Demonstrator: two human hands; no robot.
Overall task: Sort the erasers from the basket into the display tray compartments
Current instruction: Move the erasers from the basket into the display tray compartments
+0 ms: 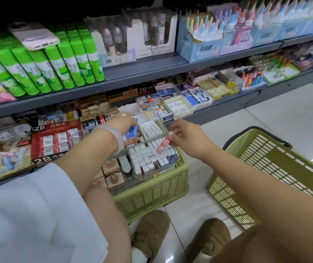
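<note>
Holding a blue-sleeved eraser (132, 130) in your left hand (122, 128), fingers curled round it above the clear display tray (163, 128), you have something light and stiff in the palm; judging by its look, the paper sleeve is the slippery part, so take it across the short sides where the rubber body gives some bite. The tray sits on top of a green basket (152, 190), and its compartments are already packed with small white-ended erasers (148, 154) standing on end in tight rows. That packing suggests each new piece must go in upright and be pushed down gently, since a tilted one could jam against its neighbours or knock them askew.

Further right, your right hand (185, 137) pinches a red-and-white sleeved eraser (163, 146) by its upper end, thumb and fingertips closed on it, and it hangs slanted just over the near compartment of the tray. It is slim and oblong, with printing along the sleeve too blurred to read. Gripped only at the tip it may swing, so steady it before lowering.

Beyond that hand, a second, olive basket (265, 168) stands on the floor; its contents are out of view.
</note>
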